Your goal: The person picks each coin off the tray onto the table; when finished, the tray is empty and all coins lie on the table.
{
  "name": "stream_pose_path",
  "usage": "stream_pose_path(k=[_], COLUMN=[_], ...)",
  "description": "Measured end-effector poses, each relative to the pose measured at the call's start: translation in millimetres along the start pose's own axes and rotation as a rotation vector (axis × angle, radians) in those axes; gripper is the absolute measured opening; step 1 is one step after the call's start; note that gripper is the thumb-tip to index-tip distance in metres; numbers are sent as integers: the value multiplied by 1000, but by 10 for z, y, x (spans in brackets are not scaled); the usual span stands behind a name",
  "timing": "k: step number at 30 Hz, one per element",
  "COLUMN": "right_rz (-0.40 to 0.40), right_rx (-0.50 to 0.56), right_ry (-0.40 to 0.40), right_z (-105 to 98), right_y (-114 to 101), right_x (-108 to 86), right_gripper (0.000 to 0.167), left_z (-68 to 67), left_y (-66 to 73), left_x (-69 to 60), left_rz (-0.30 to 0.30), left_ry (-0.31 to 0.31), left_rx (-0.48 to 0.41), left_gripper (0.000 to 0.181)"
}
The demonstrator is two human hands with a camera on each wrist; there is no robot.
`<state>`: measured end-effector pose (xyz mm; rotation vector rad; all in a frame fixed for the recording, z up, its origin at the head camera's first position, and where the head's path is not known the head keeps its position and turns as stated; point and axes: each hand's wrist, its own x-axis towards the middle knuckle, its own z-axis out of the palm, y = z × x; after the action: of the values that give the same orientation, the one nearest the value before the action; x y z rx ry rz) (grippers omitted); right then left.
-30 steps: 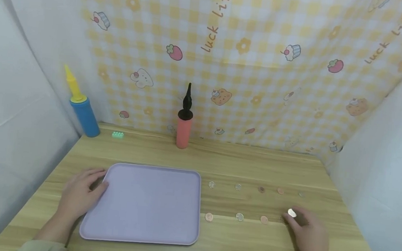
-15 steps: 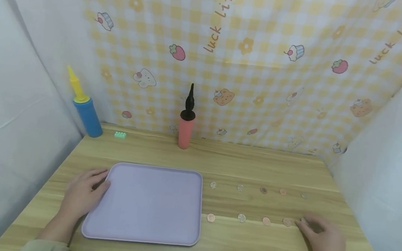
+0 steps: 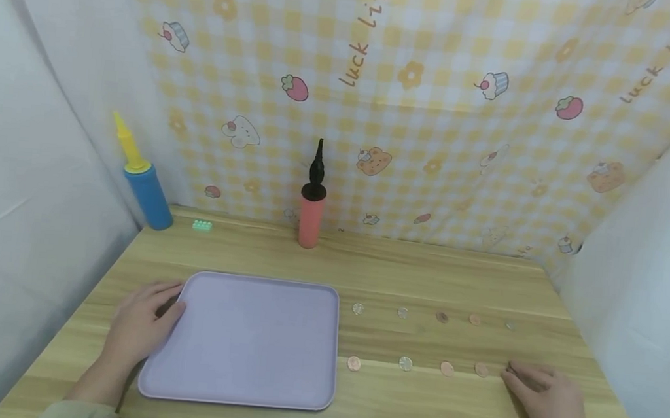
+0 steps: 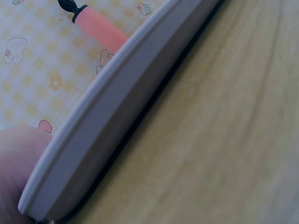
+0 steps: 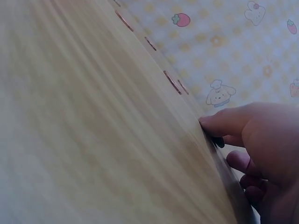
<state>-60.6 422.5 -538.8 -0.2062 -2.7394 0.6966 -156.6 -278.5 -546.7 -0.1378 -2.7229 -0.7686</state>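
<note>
A lilac tray (image 3: 242,339) lies on the table, and my left hand (image 3: 139,328) rests against its left edge, thumb on the rim. In the left wrist view the tray's outer wall (image 4: 107,107) crosses in front of part of that hand (image 4: 18,158). My right hand (image 3: 553,400) pinches a coin (image 5: 218,141) between thumb and finger, low at the tabletop. It is at the right end of the front row of coins, beside a copper coin (image 3: 480,370). That row also has another copper coin (image 3: 446,369), a silver coin (image 3: 405,363) and a copper coin (image 3: 353,363) nearest the tray.
Behind lies a second row of several coins, from a silver coin (image 3: 358,309) to a small dull coin (image 3: 509,326). At the back stand a pink pump (image 3: 309,223) and a blue pump (image 3: 151,198), with a green toy brick (image 3: 202,225) between them.
My right hand has moved right and slightly nearer. A copper coin now lies in the front row where the hand was, and the hand has another coin. My left hand stays at the tray.
</note>
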Motion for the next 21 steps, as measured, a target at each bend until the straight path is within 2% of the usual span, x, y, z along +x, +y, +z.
stream_pose_path(k=[6, 12, 19, 21], right_rz=[-4, -14, 39, 83], right_rx=[-19, -2, 14, 37], right_ry=[18, 60, 90, 49], right_z=[6, 65, 95, 102], right_y=[49, 63, 48, 22], right_x=[-31, -52, -56, -34], right_gripper=[27, 22, 21, 28], left_z=[12, -9, -23, -47], left_y=[-26, -94, -108, -124], left_x=[4, 7, -19, -30], left_rz=[-14, -2, 15, 16], left_ry=[-23, -5, 4, 3], left_rx=[3, -4, -4, 1], left_gripper=[44, 43, 43, 44])
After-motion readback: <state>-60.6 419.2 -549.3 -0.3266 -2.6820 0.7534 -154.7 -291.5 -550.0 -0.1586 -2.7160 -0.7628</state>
